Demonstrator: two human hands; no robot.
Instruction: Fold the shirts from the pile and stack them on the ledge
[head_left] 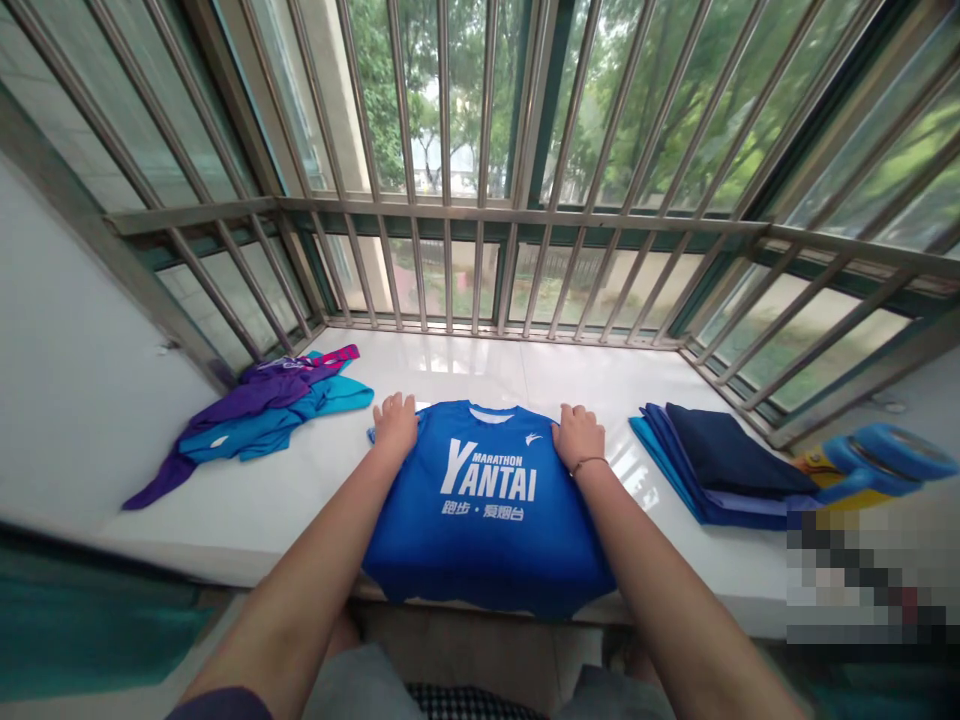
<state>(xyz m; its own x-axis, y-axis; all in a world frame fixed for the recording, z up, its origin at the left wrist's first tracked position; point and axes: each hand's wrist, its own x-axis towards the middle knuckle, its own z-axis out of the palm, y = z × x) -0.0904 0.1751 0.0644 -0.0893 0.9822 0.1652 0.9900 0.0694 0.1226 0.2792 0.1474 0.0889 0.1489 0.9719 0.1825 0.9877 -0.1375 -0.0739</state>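
Observation:
A blue shirt [487,520] with white "MARATHON YANTAI" lettering lies flat on the white window sill [465,375], its sides folded under. My left hand [394,424] rests on the shirt's left shoulder, knuckles up, fingers curled down onto the cloth. On the right shoulder sits my right hand [578,436], a thin bracelet at its wrist, fingers likewise bent over the cloth's edge. The fingertips of both hands are hidden. The shirt's lower hem hangs over the sill's front edge.
A loose heap of purple and teal garments [262,415] lies at the sill's left. A stack of folded blue garments [712,465] sits at the right, beside a blue and yellow object [877,460]. Metal window bars [450,215] close off the back and sides.

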